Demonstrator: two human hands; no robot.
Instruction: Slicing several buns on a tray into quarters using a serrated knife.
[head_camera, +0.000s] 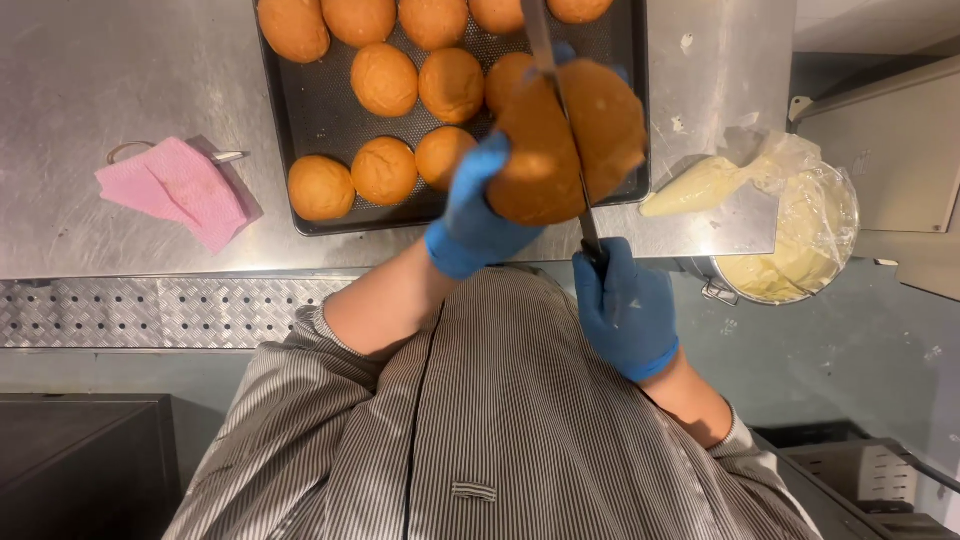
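My left hand (480, 210), in a blue glove, holds a golden-brown bun (530, 150) up in front of my chest, thumb on its left side. My right hand (622, 305), also gloved in blue, grips the handle of a long knife (560, 100). The blade runs straight through the middle of the bun, which is split into two halves around it. Behind the bun lies a dark perforated baking tray (300, 110) with several more round buns (385, 80) in rows.
A folded pink cloth (180, 188) lies on the steel counter (120, 70) left of the tray. Right of the tray a filled piping bag (700, 185) rests beside a bowl of pale cream covered in plastic (800, 240). A ridged metal strip (150, 310) edges the counter.
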